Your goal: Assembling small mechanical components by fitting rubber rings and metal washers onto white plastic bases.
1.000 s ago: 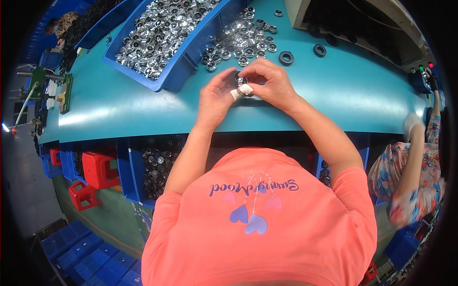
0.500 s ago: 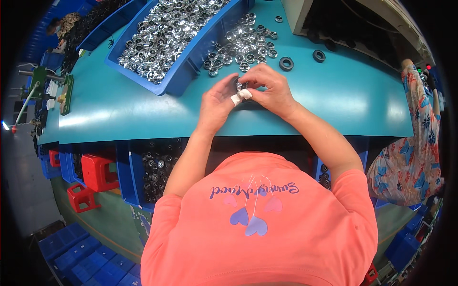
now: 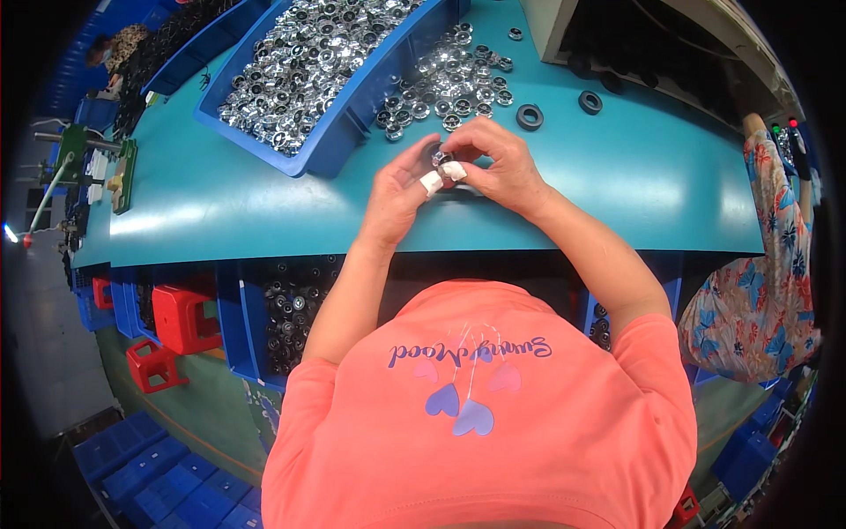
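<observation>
My left hand (image 3: 396,192) and my right hand (image 3: 506,169) meet over the near part of the table, closed together round one small wheel. Its shiny silver hub (image 3: 441,159) shows between the fingertips, with a dark ring (image 3: 431,150) partly visible beside it under the left fingers. How far the ring sits round the hub I cannot tell. White tape wraps both thumbs. Just beyond the hands lies a loose heap of silver hubs (image 3: 455,84), and two black rings, a near one (image 3: 530,117) and a farther one (image 3: 590,102), lie flat to the right.
A blue bin (image 3: 339,145) full of silver hubs stands at the far left of the teal table (image 3: 617,194). A pale box-like housing (image 3: 551,35) with dark rings inside is at the far right. Below the edge are blue crates (image 3: 236,326). Another person in patterned cloth (image 3: 762,264) is at right.
The thumbs have shifted slightly on the wheel, the left thumb a little outward to the left. Both hands stay in nearly the same place.
</observation>
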The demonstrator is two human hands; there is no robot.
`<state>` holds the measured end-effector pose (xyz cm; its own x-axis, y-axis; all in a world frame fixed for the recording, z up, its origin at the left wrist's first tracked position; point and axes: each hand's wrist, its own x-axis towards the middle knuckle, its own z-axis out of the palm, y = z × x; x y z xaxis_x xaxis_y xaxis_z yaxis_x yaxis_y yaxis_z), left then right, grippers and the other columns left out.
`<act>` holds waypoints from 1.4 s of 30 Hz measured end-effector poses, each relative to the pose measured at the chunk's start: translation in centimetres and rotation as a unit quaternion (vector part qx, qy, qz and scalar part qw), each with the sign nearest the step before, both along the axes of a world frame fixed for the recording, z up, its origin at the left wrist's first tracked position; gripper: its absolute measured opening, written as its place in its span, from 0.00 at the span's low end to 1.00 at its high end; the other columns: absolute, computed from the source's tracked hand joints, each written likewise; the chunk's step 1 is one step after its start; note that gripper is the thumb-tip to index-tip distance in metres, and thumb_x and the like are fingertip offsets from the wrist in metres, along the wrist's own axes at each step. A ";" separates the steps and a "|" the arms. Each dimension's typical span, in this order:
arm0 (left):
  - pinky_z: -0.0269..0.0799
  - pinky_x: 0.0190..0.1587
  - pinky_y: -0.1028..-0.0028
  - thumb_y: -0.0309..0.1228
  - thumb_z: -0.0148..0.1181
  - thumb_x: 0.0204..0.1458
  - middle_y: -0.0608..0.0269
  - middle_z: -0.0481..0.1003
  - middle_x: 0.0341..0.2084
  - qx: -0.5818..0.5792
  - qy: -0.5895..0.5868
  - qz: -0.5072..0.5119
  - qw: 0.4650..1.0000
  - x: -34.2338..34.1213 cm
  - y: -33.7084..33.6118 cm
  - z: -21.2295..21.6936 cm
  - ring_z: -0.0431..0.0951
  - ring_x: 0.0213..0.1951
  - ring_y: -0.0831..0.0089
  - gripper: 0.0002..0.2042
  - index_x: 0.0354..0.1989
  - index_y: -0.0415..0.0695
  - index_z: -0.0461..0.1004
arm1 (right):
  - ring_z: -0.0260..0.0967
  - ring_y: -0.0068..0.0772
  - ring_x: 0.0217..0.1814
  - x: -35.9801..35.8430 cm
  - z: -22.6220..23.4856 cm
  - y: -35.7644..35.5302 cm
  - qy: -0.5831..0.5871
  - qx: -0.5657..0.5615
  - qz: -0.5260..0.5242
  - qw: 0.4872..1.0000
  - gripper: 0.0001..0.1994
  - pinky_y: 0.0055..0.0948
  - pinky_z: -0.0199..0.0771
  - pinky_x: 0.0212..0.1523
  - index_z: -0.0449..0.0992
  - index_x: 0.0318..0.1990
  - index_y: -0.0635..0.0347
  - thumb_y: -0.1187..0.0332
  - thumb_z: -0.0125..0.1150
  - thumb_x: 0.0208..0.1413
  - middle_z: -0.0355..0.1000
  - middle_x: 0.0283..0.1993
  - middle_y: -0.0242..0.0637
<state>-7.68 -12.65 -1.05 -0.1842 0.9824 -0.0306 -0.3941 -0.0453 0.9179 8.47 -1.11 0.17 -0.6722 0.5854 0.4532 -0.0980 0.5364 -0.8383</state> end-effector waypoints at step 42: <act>0.78 0.47 0.68 0.32 0.59 0.63 0.61 0.78 0.44 0.005 -0.058 0.053 0.997 -0.5 -0.1 -0.8 0.79 0.41 0.72 0.11 0.49 0.38 0.75 | 0.68 0.23 0.40 0.7 0.0 0.1 -0.054 -0.297 0.173 0.938 0.18 0.25 0.73 0.47 0.72 0.55 0.58 0.71 0.64 0.57 0.69 0.46 0.33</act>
